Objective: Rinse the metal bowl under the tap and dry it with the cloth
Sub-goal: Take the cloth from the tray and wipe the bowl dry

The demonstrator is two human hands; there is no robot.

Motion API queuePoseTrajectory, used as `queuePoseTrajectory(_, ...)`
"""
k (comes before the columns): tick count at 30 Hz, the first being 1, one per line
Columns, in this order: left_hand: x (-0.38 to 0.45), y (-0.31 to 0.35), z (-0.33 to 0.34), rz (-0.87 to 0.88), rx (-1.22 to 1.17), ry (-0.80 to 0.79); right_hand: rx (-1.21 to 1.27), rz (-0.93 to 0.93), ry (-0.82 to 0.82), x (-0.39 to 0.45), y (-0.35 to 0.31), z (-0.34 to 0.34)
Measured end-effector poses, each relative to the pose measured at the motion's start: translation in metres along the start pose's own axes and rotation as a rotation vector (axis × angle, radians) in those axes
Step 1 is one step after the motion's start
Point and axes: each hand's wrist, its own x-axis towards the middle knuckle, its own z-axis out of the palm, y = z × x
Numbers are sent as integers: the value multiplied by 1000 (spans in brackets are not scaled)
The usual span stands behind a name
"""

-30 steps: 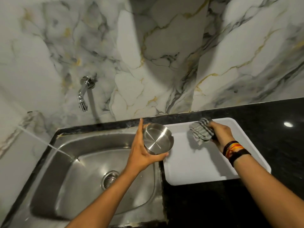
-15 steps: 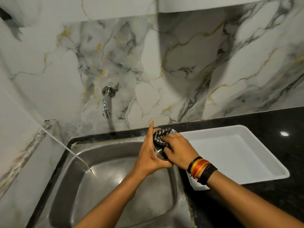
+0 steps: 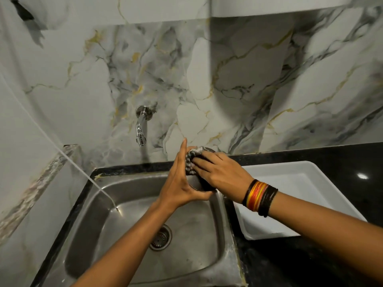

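Observation:
My left hand (image 3: 179, 181) holds the small metal bowl (image 3: 199, 184) from the left, tilted on its side over the back right corner of the steel sink (image 3: 128, 241). Most of the bowl is hidden by both hands. My right hand (image 3: 219, 169) presses a grey striped cloth (image 3: 191, 160) into the bowl's opening. The chrome tap (image 3: 141, 129) sticks out of the marble wall to the left of the hands, with no water coming from it.
A white rectangular tray (image 3: 306, 183) lies on the black counter (image 3: 339, 158) right of the sink. A thin stream of water (image 3: 83, 170) slants in from the left wall into the sink. The drain (image 3: 160, 237) sits mid-basin.
My right hand lifted the cloth from the tray and brought it left into the bowl. The left hand kept holding the bowl. The camera view shifted left and upward.

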Motion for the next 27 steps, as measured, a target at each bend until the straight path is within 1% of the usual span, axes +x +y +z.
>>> queuePoseTrajectory(2,3,3,-3,20,51,38,-104,46,-12,-2,1,-2)
queuePoseTrajectory(4,3,2,-2,48,108,67,-173,47,-17,-5,4,-4)
queuePoseTrajectory(5,3,2,-1,64,140,68,-183,27,-31,-7,4,-5)
queuePoseTrajectory(7,1,2,2,78,201,55,-121,-11,-96,-12,3,-5)
queuePoseTrajectory(8,-1,1,5,74,211,51,-35,3,-121,-14,2,-5)
queuePoseTrajectory(10,-5,4,10,30,169,57,279,102,-141,-15,2,-3)
queuePoseTrajectory(12,-5,9,14,-6,106,90,625,170,-91,-15,2,-4)
queuePoseTrajectory(13,-4,11,15,-12,81,113,745,179,-50,-14,2,-5)
queuePoseTrajectory(14,-1,13,15,-12,60,136,805,171,-19,-13,3,-5)
queuePoseTrajectory(15,2,15,14,-6,46,152,800,151,-4,-11,3,-5)
queuePoseTrajectory(16,5,15,12,3,39,162,735,120,6,-8,6,-6)
queuePoseTrajectory(18,10,15,8,9,26,160,470,54,0,-3,12,-6)
queuePoseTrajectory(21,14,14,2,22,24,128,109,78,-76,4,14,-8)
queuePoseTrajectory(24,17,8,0,48,73,112,-99,130,-94,1,10,-10)
queuePoseTrajectory(27,16,3,-1,70,107,77,-187,61,-58,-6,8,-14)
